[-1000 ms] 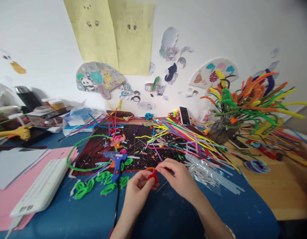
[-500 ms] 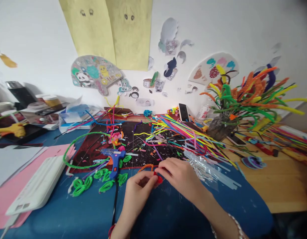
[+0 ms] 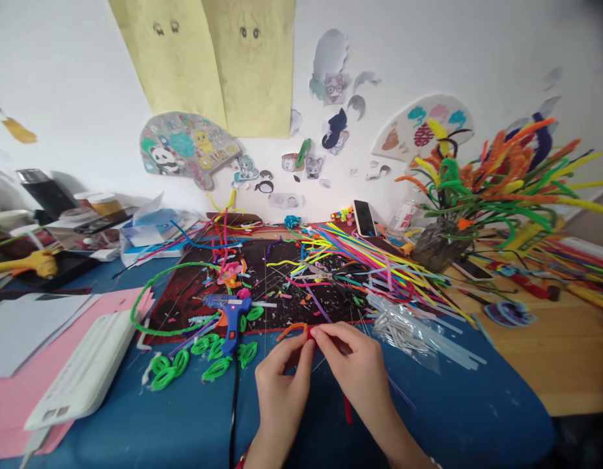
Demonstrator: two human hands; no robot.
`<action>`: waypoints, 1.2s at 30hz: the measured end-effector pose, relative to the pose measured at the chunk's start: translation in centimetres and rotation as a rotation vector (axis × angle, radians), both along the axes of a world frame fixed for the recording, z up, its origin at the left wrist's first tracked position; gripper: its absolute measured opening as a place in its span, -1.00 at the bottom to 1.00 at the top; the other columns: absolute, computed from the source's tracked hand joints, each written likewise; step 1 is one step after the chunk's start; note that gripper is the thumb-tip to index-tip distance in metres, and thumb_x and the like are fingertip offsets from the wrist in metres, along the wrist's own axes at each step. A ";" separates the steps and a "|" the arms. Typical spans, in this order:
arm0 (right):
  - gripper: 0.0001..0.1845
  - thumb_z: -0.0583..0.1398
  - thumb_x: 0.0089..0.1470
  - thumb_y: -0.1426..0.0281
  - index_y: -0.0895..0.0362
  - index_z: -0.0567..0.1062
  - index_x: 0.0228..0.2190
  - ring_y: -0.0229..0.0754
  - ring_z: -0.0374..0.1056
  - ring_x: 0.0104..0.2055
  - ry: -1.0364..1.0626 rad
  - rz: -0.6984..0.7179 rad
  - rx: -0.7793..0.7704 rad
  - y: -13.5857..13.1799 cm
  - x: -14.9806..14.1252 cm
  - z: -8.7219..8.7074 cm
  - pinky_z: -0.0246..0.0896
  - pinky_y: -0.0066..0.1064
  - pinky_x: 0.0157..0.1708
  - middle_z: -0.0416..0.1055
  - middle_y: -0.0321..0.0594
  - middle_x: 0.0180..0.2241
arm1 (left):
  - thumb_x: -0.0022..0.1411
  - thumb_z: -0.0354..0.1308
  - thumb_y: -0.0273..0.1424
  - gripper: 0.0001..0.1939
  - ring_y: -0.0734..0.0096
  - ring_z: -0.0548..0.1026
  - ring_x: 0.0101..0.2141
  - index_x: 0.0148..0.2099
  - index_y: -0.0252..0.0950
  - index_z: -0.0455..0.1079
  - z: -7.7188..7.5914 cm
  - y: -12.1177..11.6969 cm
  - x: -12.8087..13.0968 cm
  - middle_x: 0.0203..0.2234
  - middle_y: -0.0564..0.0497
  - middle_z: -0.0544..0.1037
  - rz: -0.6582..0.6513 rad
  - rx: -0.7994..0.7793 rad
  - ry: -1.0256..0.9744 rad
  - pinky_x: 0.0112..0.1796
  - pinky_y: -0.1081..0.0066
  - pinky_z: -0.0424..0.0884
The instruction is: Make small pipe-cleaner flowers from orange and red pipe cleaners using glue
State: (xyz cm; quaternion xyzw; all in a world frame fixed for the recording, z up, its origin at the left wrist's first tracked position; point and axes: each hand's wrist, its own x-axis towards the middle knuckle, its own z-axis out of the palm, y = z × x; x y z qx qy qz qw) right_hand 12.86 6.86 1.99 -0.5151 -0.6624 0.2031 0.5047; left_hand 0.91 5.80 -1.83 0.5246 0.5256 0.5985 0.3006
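My left hand and my right hand meet over the blue table cover, fingertips pinched together on a red pipe cleaner. Its red end shows between the fingertips and a tail hangs down below my right hand. An orange pipe cleaner piece lies just beyond the fingers. A blue hot glue gun stands to the left with its light on, beside several green pipe cleaner loops.
A dark cutting mat is littered with scraps. Loose coloured pipe cleaners and a clear bag of glue sticks lie right. A vase of pipe cleaner flowers, a phone, a white keyboard and pink paper surround the mat.
The red coil seen before has been drawn out; its tail now hangs below my right hand. Both hands shifted slightly toward me and the fingertips came closer together.
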 end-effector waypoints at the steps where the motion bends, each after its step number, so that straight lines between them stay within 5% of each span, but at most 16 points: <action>1: -0.82 0.17 0.15 0.41 0.11 0.56 -0.44 -0.21 0.42 -0.48 0.012 0.004 -0.023 0.1 0.2 0.0 0.31 -0.45 -0.49 0.52 -0.23 -0.48 | 0.14 0.25 -0.37 -0.87 0.25 0.63 -0.39 -0.26 -0.25 0.59 0.1 0.0 -0.1 -0.36 -0.06 0.68 -0.036 -0.013 -0.019 -0.32 0.38 0.56; 10: -0.88 0.22 0.08 0.50 0.10 0.58 -0.39 -0.26 0.46 -0.43 -0.032 0.127 0.013 -0.4 1.7 1.1 0.35 -0.50 -0.43 0.55 -0.27 -0.42 | 0.05 0.34 -0.42 -0.95 0.38 0.57 -0.40 -0.39 -0.29 0.55 1.2 0.4 -1.0 -0.45 0.00 0.63 -0.335 -0.121 -0.378 -0.35 0.51 0.51; 19: -0.79 0.17 0.10 0.58 0.10 0.58 -0.34 -0.24 0.51 -0.31 -0.133 0.117 0.257 -1.8 0.7 1.6 0.44 -0.51 -0.28 0.55 -0.17 -0.30 | 0.08 0.34 -0.43 -0.96 0.42 0.56 -0.39 -0.38 -0.27 0.55 1.0 0.2 -1.5 -0.46 0.02 0.61 -0.373 -0.053 -0.490 -0.34 0.53 0.49; 25: -0.77 0.13 0.10 0.60 0.08 0.53 -0.33 -0.23 0.52 -0.30 -0.125 0.096 0.299 -2.2 0.4 1.8 0.48 -0.49 -0.28 0.56 -0.18 -0.30 | 0.03 0.38 -0.42 -0.85 0.37 0.59 -0.36 -0.28 -0.22 0.58 0.6 0.1 -1.5 -0.42 0.02 0.65 -0.315 -0.039 -0.466 -0.31 0.48 0.52; 36: -0.79 0.13 0.12 0.60 0.11 0.52 -0.30 -0.21 0.52 -0.26 -0.129 0.119 0.270 -2.6 1.0 1.9 0.45 -0.45 -0.22 0.57 -0.18 -0.28 | 0.09 0.31 -0.50 -0.80 0.33 0.62 -0.37 -0.24 -0.10 0.62 1.1 -0.3 -1.6 -0.37 0.03 0.68 -0.238 0.153 -0.105 -0.33 0.46 0.54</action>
